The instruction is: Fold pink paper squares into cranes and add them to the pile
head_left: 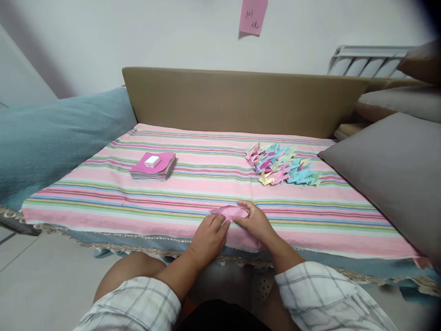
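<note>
A partly folded piece of pink origami paper [230, 210] lies near the front edge of the striped cloth [206, 193]. My left hand [211, 234] presses on its near left side, fingers bent together over the edge. From the right, my right hand [254, 220] pinches the paper's right end between thumb and fingers. The fingers cover part of the folds. Farther back to the right lies a cluster of folded paper cranes [282, 164] in pink, blue, green, purple and yellow.
A stack of square paper [153, 172] sits at left, with a small white box [152, 161] on top. Grey cushions [389, 165] lean at the right; a blue armrest [62, 138] bounds the left. Behind stands a brown backrest [234, 99], below a pink note [253, 17].
</note>
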Demonstrator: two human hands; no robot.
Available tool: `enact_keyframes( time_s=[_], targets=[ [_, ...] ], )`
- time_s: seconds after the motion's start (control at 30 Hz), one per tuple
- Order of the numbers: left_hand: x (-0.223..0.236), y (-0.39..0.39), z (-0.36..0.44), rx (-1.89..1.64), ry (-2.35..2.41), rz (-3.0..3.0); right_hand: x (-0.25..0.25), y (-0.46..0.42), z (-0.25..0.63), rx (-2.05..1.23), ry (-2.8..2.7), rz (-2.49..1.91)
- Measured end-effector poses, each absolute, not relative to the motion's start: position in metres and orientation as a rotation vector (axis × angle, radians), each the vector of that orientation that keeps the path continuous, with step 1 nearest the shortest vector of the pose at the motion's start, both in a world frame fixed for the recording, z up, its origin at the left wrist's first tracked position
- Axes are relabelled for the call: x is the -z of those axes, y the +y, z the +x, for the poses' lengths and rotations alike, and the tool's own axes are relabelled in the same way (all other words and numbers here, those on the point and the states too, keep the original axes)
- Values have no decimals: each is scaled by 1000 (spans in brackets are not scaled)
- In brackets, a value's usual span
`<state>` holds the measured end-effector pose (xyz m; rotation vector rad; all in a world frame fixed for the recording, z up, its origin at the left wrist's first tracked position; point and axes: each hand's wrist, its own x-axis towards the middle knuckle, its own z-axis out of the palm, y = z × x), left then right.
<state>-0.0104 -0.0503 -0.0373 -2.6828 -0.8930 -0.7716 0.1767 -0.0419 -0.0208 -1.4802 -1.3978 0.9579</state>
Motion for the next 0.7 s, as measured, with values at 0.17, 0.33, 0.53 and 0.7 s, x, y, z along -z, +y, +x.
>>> enact_keyframes(
  time_s=[0.17, 0.33, 0.53, 0.7],
  targets=[
    [36, -51, -9, 733, -866, -2695, 20, -43, 185, -1216, -1326, -1410],
    [35, -51, -9, 692, -865, -2691, 16, -41, 183, -1229, -1286, -1470],
    [38, -51, -9, 561, -854, -2645, 12, -40, 182, -1204, -1323, -1508],
    [36, -54, -9, 442, -886, -2625, 11, -42, 187, -1133, -1373, -1543]
  ],
)
